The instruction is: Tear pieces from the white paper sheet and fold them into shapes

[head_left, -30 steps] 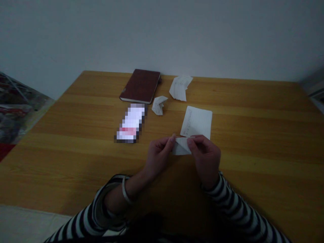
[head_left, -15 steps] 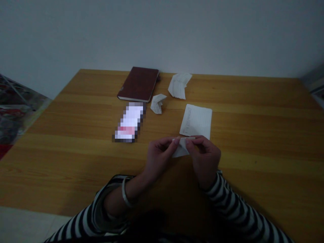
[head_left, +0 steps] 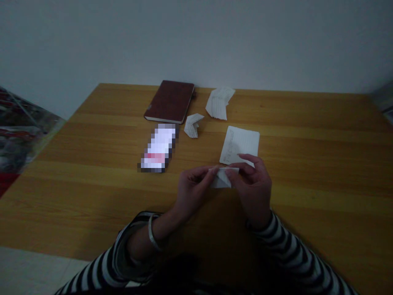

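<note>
A person's left hand [head_left: 193, 189] and right hand [head_left: 255, 190] pinch a folded paper slip [head_left: 221, 180] over a wooden table [head_left: 316, 164]; likely light and easily creased, it seems best gripped at its opposite ends.

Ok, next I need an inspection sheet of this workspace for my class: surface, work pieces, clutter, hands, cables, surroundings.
Surface: wooden table, dimly lit.
Work pieces: small folded paper in hand; lined paper just beyond; smaller pleated paper piece and larger pleated paper piece farther back.
Clutter: brown notebook; phone nearer the person, pixelated.
Hands: left hand and right hand both pinch the small folded paper.
Cables: nothing seen.
Surroundings: plain wall behind; items at far left, unidentifiable.
</note>
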Tool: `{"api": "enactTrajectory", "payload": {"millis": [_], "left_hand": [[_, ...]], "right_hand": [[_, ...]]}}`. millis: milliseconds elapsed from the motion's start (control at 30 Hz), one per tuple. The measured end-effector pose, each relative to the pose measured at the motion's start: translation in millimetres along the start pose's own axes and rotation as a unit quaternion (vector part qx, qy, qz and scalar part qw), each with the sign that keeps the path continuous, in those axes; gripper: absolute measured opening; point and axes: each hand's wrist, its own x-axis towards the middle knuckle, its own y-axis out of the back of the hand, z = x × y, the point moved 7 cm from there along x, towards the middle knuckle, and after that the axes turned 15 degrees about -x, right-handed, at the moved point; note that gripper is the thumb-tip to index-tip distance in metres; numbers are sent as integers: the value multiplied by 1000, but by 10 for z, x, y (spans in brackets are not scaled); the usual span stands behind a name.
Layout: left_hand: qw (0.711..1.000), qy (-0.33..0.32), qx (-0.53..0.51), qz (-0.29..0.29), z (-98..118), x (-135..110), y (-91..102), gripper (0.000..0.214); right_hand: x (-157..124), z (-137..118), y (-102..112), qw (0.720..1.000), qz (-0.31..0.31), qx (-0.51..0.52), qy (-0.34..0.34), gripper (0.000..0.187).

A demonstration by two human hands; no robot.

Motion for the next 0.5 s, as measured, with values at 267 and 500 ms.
{"api": "enactTrajectory", "payload": {"millis": [267, 500], "left_hand": [[997, -14, 57, -55, 66, 33, -48, 17], [992, 55, 55, -103, -61, 56, -119, 27]], "right_hand": [[128, 51, -18, 990, -131, -51, -12, 16], [156, -97, -14, 938, -205, -249, 129, 17]]}}
